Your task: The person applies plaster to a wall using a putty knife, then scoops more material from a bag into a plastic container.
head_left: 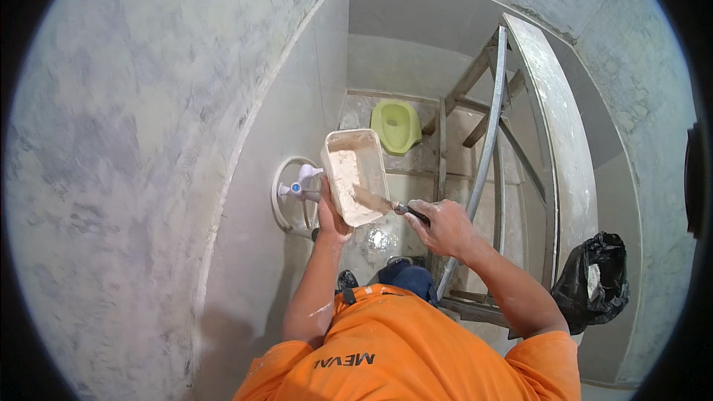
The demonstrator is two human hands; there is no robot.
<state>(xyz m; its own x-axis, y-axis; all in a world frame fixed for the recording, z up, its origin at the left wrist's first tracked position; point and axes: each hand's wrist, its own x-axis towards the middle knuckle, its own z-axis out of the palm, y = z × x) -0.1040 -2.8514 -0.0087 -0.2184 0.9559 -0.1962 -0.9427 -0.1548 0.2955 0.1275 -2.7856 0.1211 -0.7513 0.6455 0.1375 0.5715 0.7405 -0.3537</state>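
— What does your left hand have?
— From my seat, I see the left hand [333, 221] grasping a translucent tub [376, 167] by its left side, near the lower corner. Part of that grip is hidden behind the tub.
— And the right?
— My right hand [448, 227] is wrapped around the dark handle of a putty knife [376, 200]. The blade crosses the tub's right rim, its tip at the pale paste [343, 168] inside. How hard it presses, I can't tell.
— Where exactly is the tub?
— Held up between my two hands, ahead of the orange shirt [416, 349]. Just left of it is a white and lilac tap [307, 176]; I can't tell whether they touch.
— What else is around?
— Beyond the tub I get a yellow-green squat toilet [379, 120]. Over on my right, a long pale board [557, 111] tops a frame [493, 130], with a black plastic bag [573, 287] near the board's closer end.
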